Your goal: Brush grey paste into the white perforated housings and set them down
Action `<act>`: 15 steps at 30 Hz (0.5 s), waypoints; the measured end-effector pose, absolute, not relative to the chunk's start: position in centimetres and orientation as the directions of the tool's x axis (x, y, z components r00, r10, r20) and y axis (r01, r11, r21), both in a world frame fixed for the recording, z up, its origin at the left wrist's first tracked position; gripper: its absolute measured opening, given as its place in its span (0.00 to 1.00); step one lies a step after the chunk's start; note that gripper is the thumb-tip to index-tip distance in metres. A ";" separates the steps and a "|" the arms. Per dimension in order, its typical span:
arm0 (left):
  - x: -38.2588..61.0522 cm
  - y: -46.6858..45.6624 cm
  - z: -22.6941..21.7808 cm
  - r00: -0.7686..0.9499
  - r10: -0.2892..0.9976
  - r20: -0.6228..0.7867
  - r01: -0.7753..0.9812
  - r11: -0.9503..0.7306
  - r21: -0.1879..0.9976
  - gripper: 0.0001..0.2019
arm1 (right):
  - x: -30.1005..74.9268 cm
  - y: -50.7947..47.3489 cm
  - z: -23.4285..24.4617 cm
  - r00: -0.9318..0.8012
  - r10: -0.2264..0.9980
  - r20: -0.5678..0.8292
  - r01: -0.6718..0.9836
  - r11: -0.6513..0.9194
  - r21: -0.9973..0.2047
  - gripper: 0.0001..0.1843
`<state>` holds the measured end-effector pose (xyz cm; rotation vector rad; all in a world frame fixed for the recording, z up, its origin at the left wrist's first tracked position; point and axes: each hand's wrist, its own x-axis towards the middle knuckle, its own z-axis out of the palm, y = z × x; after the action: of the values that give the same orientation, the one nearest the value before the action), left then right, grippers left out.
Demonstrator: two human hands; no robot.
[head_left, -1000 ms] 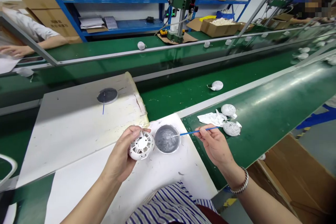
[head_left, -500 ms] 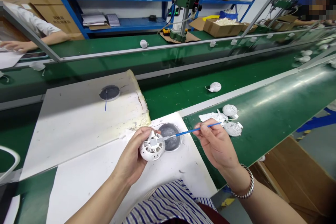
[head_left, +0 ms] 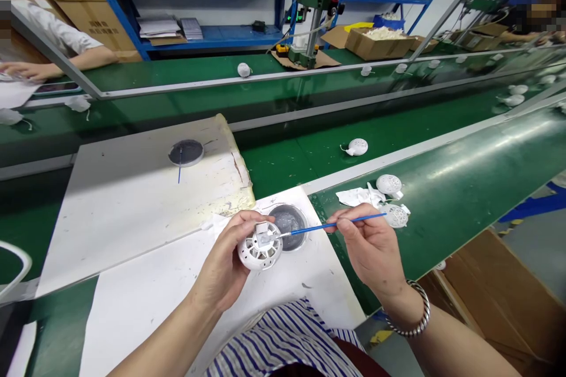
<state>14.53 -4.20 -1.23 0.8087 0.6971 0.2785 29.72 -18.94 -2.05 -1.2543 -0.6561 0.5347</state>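
Bench: at far left a co-worker's arm [head_left: 75, 59] lies beyond the green belt [head_left: 309, 153]. Next comes a scuffed white board [head_left: 115, 212] carrying a grey dish [head_left: 186, 152], with blue shelving [head_left: 221, 35] behind and loose white shells [head_left: 389, 184] at right. My left hand [head_left: 223, 271] curls thumb and fingers round a white round vented shell [head_left: 260, 247], held just above the white sheet [head_left: 145, 300] beside the paste dish [head_left: 289, 224]; slotted face up, small square block at centre. My right hand [head_left: 371, 247] pinches a blue-handled brush [head_left: 336, 224] between thumb and forefinger, tip touching that block.
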 end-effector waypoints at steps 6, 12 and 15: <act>14.4 -4.2 -1.3 0.787 0.436 -0.436 0.048 0.662 0.748 0.08 | 29.4 -19.0 -1.4 0.695 0.678 0.240 0.075 0.264 -0.962 0.06; 14.1 -4.6 -1.6 0.809 0.435 -0.394 0.019 0.651 0.758 0.13 | 29.9 -19.3 -0.8 0.704 0.658 0.267 0.139 0.241 -0.961 0.07; 14.1 -4.7 -2.2 0.774 0.499 -0.389 -0.023 0.638 0.770 0.13 | 30.7 -20.0 0.1 0.745 0.583 0.324 0.212 0.253 -0.944 0.06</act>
<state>14.15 -4.67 -2.16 0.8356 0.6292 0.3215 30.69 -19.98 0.08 -1.3211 -0.7368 0.2856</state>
